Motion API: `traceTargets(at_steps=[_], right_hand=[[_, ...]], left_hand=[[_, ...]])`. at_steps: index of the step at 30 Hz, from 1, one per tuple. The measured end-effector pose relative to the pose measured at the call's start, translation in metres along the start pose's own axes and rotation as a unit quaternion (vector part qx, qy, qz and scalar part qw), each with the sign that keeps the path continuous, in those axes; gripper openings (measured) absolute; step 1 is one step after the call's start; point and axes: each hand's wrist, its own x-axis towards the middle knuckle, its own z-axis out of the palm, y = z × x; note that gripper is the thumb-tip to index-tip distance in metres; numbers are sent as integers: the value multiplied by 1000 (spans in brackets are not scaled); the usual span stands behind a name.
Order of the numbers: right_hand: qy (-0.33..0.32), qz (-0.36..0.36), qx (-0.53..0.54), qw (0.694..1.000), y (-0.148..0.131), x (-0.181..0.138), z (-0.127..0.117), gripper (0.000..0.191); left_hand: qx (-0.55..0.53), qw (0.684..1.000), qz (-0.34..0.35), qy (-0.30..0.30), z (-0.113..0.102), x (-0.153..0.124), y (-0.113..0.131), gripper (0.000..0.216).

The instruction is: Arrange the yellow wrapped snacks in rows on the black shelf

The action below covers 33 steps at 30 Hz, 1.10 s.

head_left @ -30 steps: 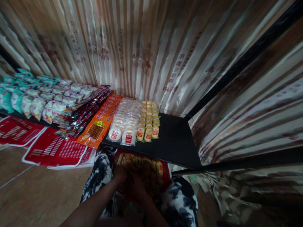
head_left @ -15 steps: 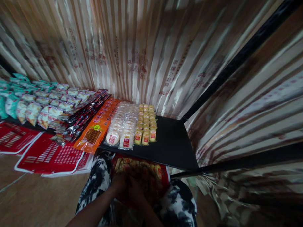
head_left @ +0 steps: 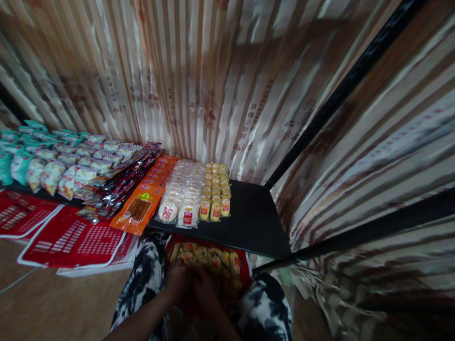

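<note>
Between my knees lies a red bag (head_left: 247,262) holding many small yellow-wrapped snack packs (head_left: 215,260). My left hand (head_left: 178,280) is low at the near left of these packs, and my right hand (head_left: 204,288) is close beside it. Both are dark and blurred, so their fingers and anything in them cannot be made out. Just beyond, on a black shelf (head_left: 255,219), stand rows of similar yellow packs (head_left: 215,191). Left of those are rows of clear-wrapped round white crackers (head_left: 187,214).
An orange snack bag (head_left: 142,203), dark red packets (head_left: 127,186), white packets (head_left: 76,178) and teal packets (head_left: 22,165) fill the shelf leftward. Red printed bags (head_left: 76,240) hang below its front edge. Black posts (head_left: 322,115) and a pleated curtain (head_left: 209,81) enclose the back and right.
The view has shifted slightly, so the shelf sits a little lower and further left. My hands have drawn slightly nearer me, exposing more yellow packs in the bag.
</note>
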Motion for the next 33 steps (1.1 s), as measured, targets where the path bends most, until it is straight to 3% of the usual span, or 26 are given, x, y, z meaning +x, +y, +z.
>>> traceTargets(at_steps=[6,12,18,25,29,33], right_hand=[[39,-28,19,999,-24,-2,-20,39],[77,-52,68,993,-43,-3,-43,33],[119,-60,120,984,-46,-3,-47,36],[90,-127,116,981,-56,-11,-49,44],[137,-112,87,980,-63,-15,-57,38],[183,-89,50,978,-71,-18,-66,40]], left_hand=[[18,1000,13,15,-8,-3,9,36],[-186,982,-23,30,-19,7,21,21],[-284,956,-40,59,-36,16,41,34],[-508,853,-98,66,-64,-3,73,41],[-504,858,-86,47,-69,-9,80,35],[-500,861,-57,68,-62,-11,84,23]])
